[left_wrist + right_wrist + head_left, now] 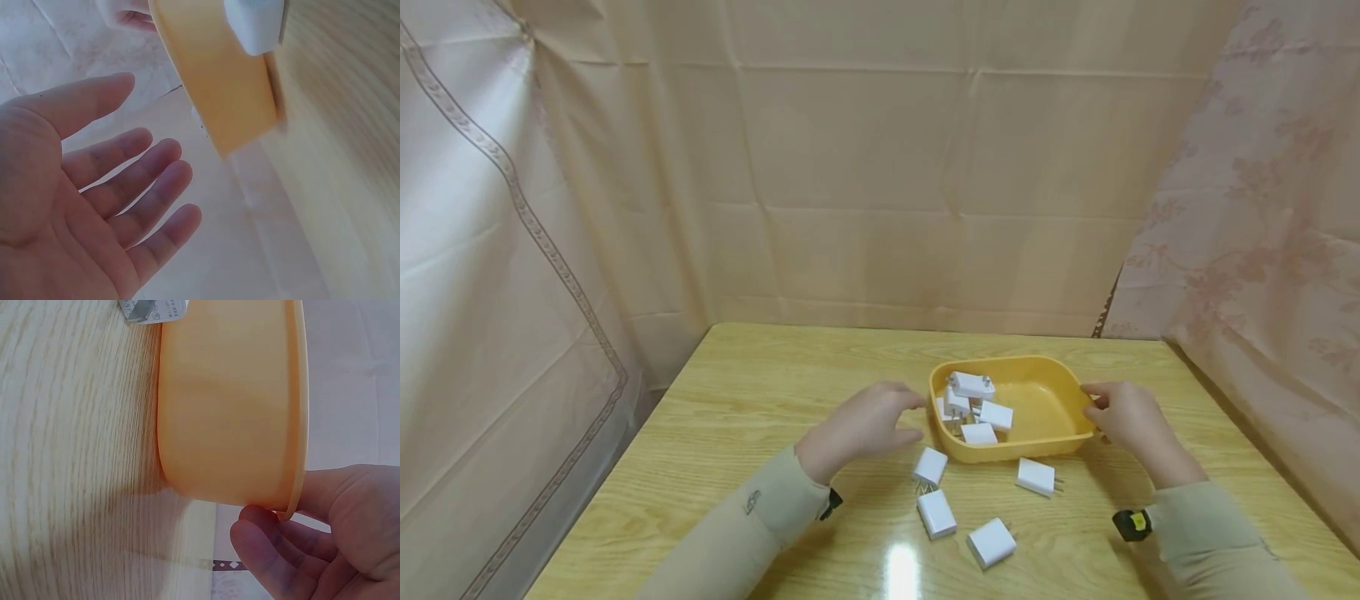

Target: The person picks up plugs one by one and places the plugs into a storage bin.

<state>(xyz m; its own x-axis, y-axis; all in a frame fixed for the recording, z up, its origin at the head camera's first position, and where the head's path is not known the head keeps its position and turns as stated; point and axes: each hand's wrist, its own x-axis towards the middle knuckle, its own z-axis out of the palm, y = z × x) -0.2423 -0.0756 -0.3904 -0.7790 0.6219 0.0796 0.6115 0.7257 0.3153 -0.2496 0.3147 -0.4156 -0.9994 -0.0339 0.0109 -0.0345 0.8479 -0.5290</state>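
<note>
A yellow plastic basin stands on the table, with several white plug-in chargers heaped in its left half. At its right end my right hand pinches the rim; in the right wrist view the thumb goes behind the rim and the fingers lie against the outside. Beside the left end hovers my left hand, its fingers apart and holding nothing. The left wrist view shows that palm facing the camera, the basin's wall beyond the fingertips.
Several more chargers lie on the wooden table in front of the basin: one charger near my left hand, another charger close to the basin's front wall, and a charger nearer me. Cloth curtains hang behind and at both sides.
</note>
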